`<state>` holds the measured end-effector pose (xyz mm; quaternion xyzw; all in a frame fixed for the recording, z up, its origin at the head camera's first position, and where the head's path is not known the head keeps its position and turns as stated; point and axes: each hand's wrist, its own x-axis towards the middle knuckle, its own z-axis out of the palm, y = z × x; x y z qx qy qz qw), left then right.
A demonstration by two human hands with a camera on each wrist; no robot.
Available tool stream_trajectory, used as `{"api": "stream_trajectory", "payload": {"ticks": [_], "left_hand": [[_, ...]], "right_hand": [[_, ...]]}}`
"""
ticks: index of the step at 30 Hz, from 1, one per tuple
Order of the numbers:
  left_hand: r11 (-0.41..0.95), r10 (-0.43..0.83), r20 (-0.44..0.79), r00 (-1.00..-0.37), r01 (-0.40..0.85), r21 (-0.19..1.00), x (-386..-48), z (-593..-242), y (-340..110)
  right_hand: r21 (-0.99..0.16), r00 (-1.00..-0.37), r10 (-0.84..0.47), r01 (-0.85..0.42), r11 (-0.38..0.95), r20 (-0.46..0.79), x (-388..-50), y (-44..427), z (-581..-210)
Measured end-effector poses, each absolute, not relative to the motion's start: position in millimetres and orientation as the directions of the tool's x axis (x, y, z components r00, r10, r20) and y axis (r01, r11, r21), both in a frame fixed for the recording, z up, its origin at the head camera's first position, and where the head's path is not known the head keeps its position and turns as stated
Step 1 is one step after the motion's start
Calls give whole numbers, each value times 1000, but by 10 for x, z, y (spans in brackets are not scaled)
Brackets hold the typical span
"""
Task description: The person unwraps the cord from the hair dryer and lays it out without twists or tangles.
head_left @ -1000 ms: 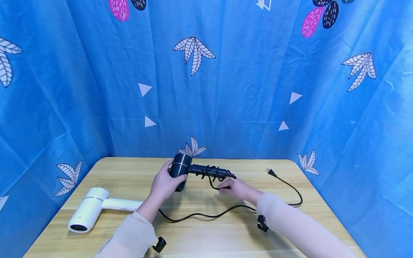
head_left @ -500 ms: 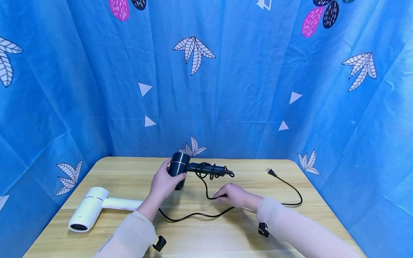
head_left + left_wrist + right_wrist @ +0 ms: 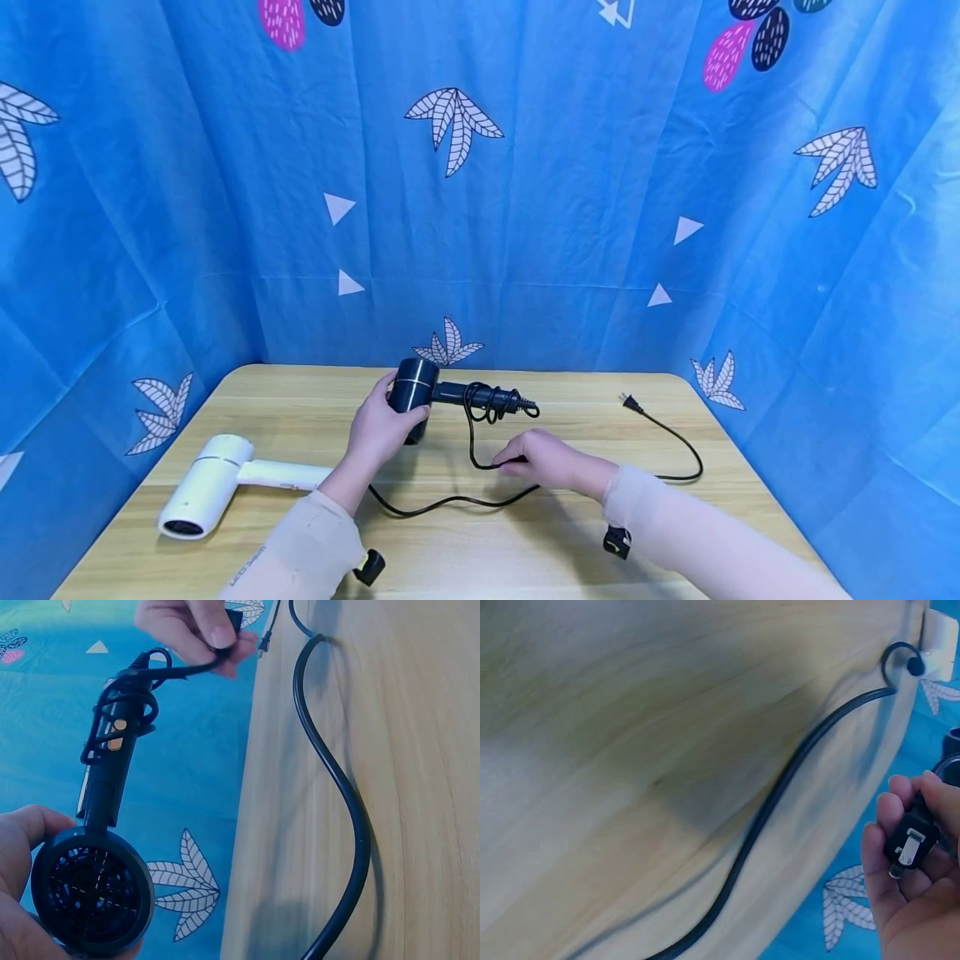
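My left hand (image 3: pixel 377 427) grips the barrel of a black hair dryer (image 3: pixel 417 382), held above the table with its handle pointing right. Its round fan grille (image 3: pixel 94 892) shows in the left wrist view. Several loops of black cord (image 3: pixel 491 402) wind around the handle. One length of that cord drops from the handle to my right hand (image 3: pixel 551 458), which pinches the plug (image 3: pixel 912 838) between thumb and fingers. Metal prongs on the plug show in the right wrist view.
On the left of the wooden table (image 3: pixel 450 567) lies a white hair dryer (image 3: pixel 206 492). A second black cord (image 3: pixel 450 499) runs from its handle end, passes behind my right arm, and ends in another plug (image 3: pixel 632 403). Blue patterned curtains (image 3: pixel 480 217) surround the table.
My right hand has moved down and slightly left with the plug, away from the handle. The cord between has lengthened, with looser loops on the handle. My left hand is nearly still.
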<state>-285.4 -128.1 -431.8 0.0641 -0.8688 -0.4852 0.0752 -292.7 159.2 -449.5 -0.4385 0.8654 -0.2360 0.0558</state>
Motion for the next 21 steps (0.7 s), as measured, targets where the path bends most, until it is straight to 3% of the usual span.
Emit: {"api": "stream_trajectory", "payload": {"ticks": [21], "left_hand": [[528, -191, 65, -979, -46, 848, -2854, -4341, -1292]], "right_hand": [[-462, -594, -799, -735, 496, 88, -2841, 1598, -3858]]}}
